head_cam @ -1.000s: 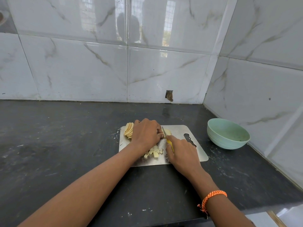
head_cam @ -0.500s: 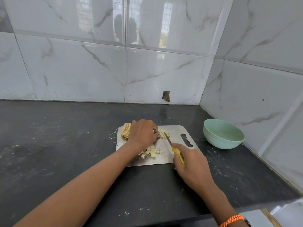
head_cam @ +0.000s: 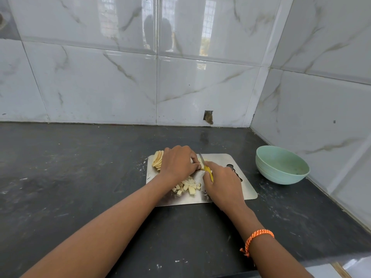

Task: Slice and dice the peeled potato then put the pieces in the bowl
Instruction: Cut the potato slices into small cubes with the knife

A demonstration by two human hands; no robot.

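Glossy marbled tiles (head_cam: 120, 87) close off the corner behind your dark worktop (head_cam: 70, 177), where a steel cutting board (head_cam: 220, 159) lies flat. Your left hand (head_cam: 177, 162) sits at the far side of the board, fingers (head_cam: 194, 157) curled down over potato slices you are pinning; a fanned stack of slices (head_cam: 157, 160) shows just beyond your knuckles at the board's far left corner. Your right hand (head_cam: 221, 183) grips a yellow-handled knife (head_cam: 207, 170), its short blade angled up against the piece under your left fingertips. Diced potato pieces (head_cam: 187, 186) lie in a loose heap on the board between your wrists. To the right, off the board and near the side wall, stands the pale green bowl (head_cam: 281, 171). An orange braided band (head_cam: 259, 237) circles your right wrist.
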